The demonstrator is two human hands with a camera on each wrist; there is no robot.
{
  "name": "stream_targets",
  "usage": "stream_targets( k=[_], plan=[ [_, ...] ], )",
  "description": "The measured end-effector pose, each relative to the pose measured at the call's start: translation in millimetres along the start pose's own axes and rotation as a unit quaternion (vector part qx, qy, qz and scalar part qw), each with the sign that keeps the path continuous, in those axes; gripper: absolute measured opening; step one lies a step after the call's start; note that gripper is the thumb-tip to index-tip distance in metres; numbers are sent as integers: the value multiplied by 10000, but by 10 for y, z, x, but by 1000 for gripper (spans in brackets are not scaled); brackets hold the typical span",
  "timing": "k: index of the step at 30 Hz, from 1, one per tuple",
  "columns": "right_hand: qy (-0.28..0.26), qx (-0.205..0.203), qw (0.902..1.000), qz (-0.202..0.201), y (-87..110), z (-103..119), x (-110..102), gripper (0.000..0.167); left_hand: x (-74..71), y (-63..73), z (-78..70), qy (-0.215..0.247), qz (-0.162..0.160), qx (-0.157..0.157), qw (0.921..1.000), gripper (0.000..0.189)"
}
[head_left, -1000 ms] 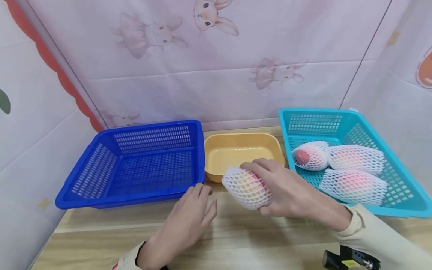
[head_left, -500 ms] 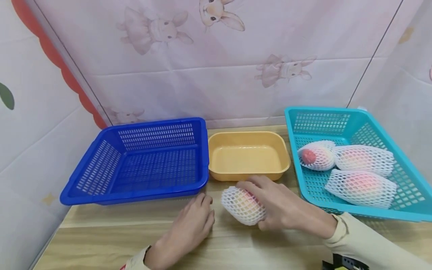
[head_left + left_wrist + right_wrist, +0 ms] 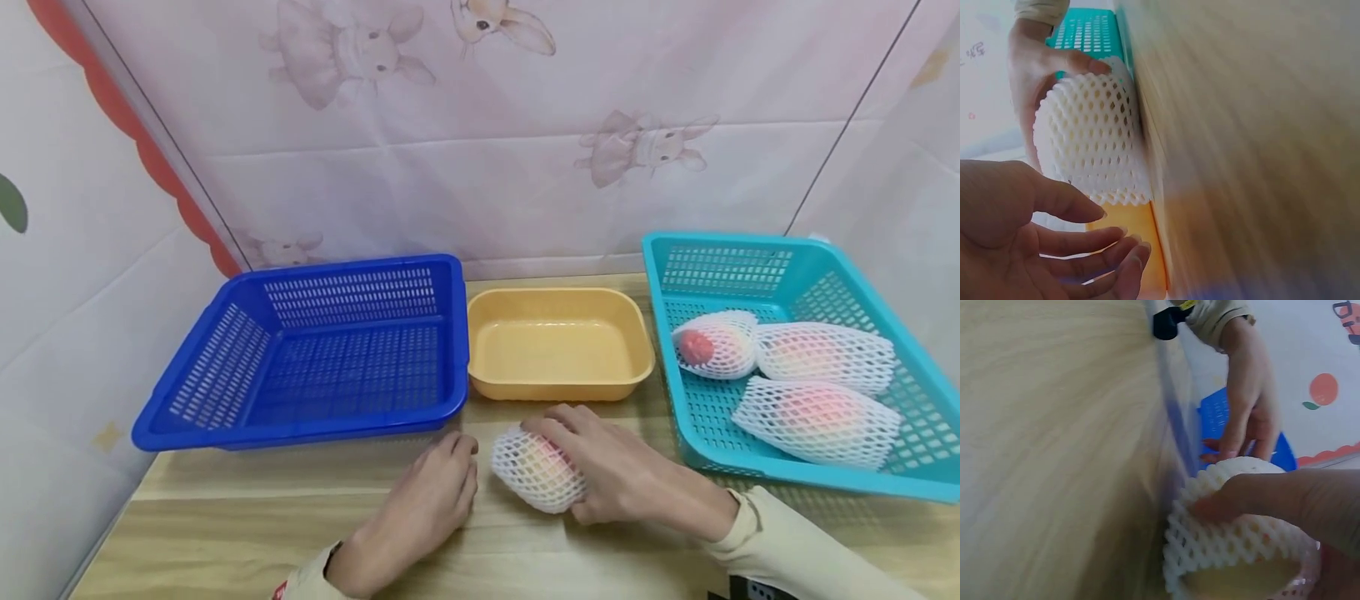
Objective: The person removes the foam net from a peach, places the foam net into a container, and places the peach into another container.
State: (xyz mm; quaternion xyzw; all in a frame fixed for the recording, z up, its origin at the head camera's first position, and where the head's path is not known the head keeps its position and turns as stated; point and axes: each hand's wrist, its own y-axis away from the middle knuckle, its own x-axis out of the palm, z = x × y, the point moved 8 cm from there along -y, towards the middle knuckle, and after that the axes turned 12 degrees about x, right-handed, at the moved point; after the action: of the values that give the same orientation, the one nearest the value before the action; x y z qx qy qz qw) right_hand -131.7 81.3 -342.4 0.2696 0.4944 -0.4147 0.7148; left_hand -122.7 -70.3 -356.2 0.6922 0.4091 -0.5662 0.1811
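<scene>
Netted fruit: yellow-and-pinkish fruit in a white foam net (image 3: 536, 471), just in front of the yellow tub (image 3: 562, 392); can't tell if its full weight sits on the surface (image 3: 525, 558) or it's a touch above it.
Fruit weight: my guess is light to middling, nothing one person can't manage single-handed. Probably firm underneath, though it might bruise if it's real fruit, and I can't tell whether it is.
Foam net: looks soft and springy, so a bit of squeeze should be forgiven. Not slick, I'd say, but the net could slide over the fruit inside.
Best hold: round the fat middle, thumb opposite fingers. I'd avoid the loose net ends, they'd likely just stretch.
Right grip (image 3: 618, 467): grasping the netted fruit, fingers over the top, thumb on the side away from the yellow tub.
Left grip (image 3: 423, 500): holding nothing, fingers loosely bent, in front and to the left of the yellow tub, near the fruit but not touching it.
Yellow tub: smooth, solid sides, inner floor in plain sight.
Blue basket (image 3: 300, 431): left of the yellow tub, slotted walls, lattice floor showing.
Turquoise basket (image 3: 825, 480): right of the yellow tub, with three more fruits in matching nets bunched together; the one closest to the tub (image 3: 716, 346) shows a red patch at one end.
</scene>
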Motion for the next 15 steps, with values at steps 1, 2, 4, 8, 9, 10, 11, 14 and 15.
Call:
stream_targets(
  k=[1,2,4,8,9,10,11,14,15],
  plan=[
    [1,69,10000,11,11,-6,-24,102,2,-11,7,65,-8,10,10000,14],
    [2,136,9999,7,29,-9,-54,105,6,-22,17,173,-39,33,9998,12],
    [8,296,9995,-75,82,-10,-140,112,10,-40,41,423,-90,89,9990,10],
    [114,486,9979,-410,217,24,-311,105,46,-69,120,1344,0,141,9908,7],
    [154,540,9972,-497,249,30,-344,99,56,-73,146,1592,59,98,9872,8],
    [185,585,9964,-578,278,32,-372,92,68,-75,177,1821,123,28,9832,8],
    [225,641,9957,-634,302,29,-393,84,80,-80,208,2056,168,-42,9785,9],
    [219,774,9938,-771,361,-4,-440,63,106,-95,301,2739,178,-306,9611,10],
    [227,783,9935,-796,369,-17,-441,57,125,-97,326,2990,215,-423,9531,11]
  ],
)
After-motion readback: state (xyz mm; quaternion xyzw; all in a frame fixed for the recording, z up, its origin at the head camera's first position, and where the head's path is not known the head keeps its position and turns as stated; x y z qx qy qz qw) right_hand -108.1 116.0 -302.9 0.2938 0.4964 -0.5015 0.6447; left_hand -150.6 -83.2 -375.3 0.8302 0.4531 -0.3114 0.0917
